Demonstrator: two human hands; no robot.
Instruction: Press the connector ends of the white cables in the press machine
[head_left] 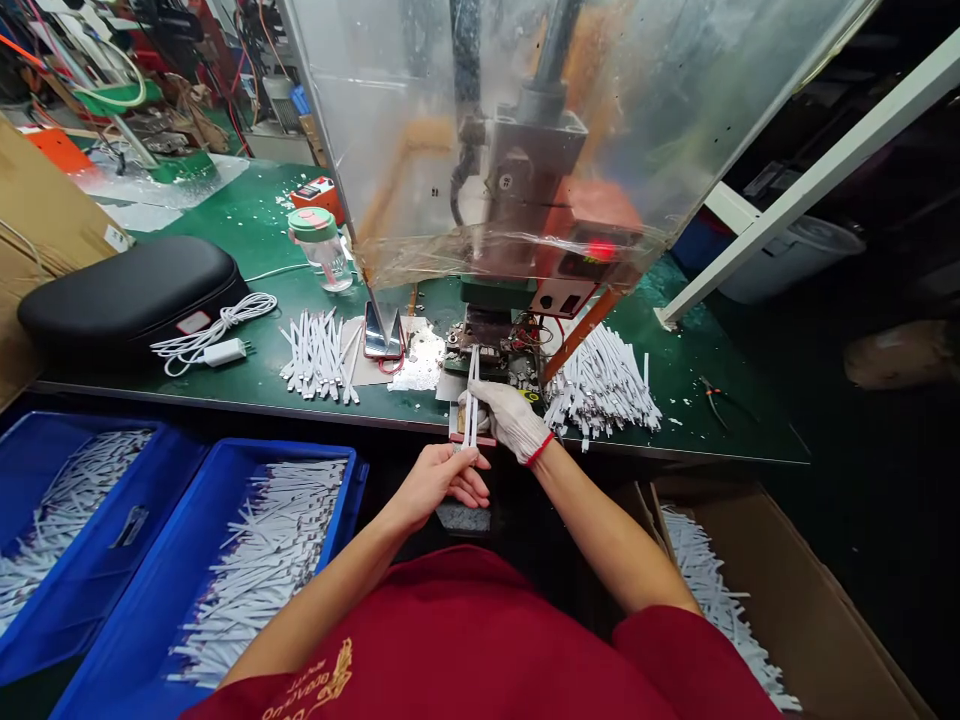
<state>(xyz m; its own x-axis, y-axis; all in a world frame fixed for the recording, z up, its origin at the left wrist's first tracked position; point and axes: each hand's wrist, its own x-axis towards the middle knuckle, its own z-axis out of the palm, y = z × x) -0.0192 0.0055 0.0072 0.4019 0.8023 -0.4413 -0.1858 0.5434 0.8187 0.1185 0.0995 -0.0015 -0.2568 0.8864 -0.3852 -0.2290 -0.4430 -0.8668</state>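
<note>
Two thin white strips that look like short cables (pixel 470 410) run up from my hands to the base of a press-like machine (pixel 486 335). At their lower ends, my left hand (pixel 439 482) is bare and pinches them between thumb and fingers, the other fingers curled loosely. Higher up, my right hand (pixel 511 415), in a white knit glove with a red cuff, has its fingertips closed against the strips just in front of the machine. The upper ends reach the machine's fixture; whether they sit inside it I cannot tell.
White cable piles (pixel 319 355) lie left and right on the green table (pixel 405 405). A clear plastic guard (pixel 397 120) hangs before the machine. Blue bins (pixel 217 500) and a cardboard box (pixel 795 590) hold more cables. A bottle (pixel 322 250), phone (pixel 383 330) and pliers (pixel 712 400) lie around.
</note>
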